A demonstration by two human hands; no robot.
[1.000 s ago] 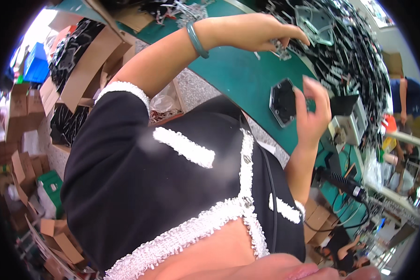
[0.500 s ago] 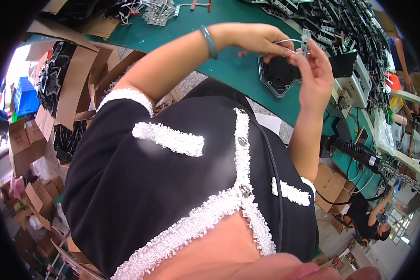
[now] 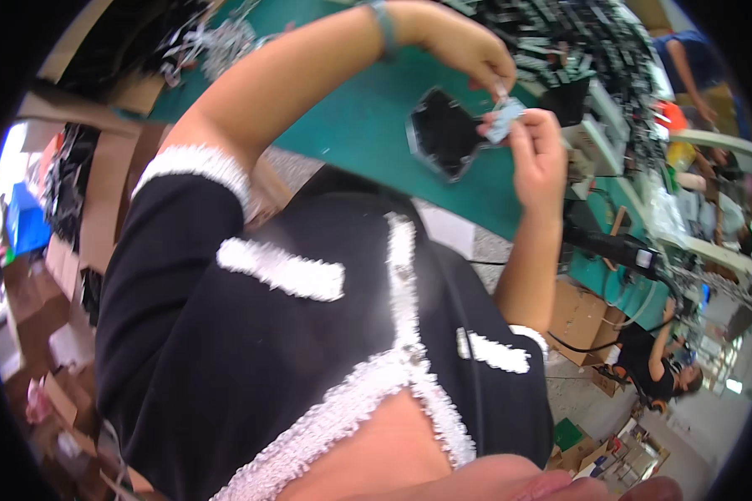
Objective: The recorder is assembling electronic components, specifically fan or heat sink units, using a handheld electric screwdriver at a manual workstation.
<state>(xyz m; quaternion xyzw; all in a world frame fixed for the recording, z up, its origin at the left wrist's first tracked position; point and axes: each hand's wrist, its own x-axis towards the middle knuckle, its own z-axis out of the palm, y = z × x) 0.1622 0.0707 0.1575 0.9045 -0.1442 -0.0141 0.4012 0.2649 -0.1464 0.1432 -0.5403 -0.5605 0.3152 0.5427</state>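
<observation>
My right hand (image 3: 541, 154) pinches a small pale grey strip (image 3: 505, 122) between thumb and fingers, above the green table. My left hand (image 3: 476, 54), on the arm with the bracelet, is closed at the strip's far end. Its fingertips grip what looks like the strip's thin white wire (image 3: 500, 88), though blur hides the exact hold. Below and left of the strip lies a black angular housing (image 3: 444, 138) with a pale rim, apart from both hands.
Piled metal parts (image 3: 585, 42) cover the table's far right. A white box-shaped device (image 3: 597, 134) stands right of my right hand, near a black cylindrical fitting (image 3: 602, 242) with a cable. Loose parts (image 3: 226, 42) lie far left. A co-worker (image 3: 647, 359) is at lower right.
The strip has gone from upright to tilted and sits lower in the picture. My left hand has drawn apart from my right. The view has shifted and blurred; the housing appears farther left.
</observation>
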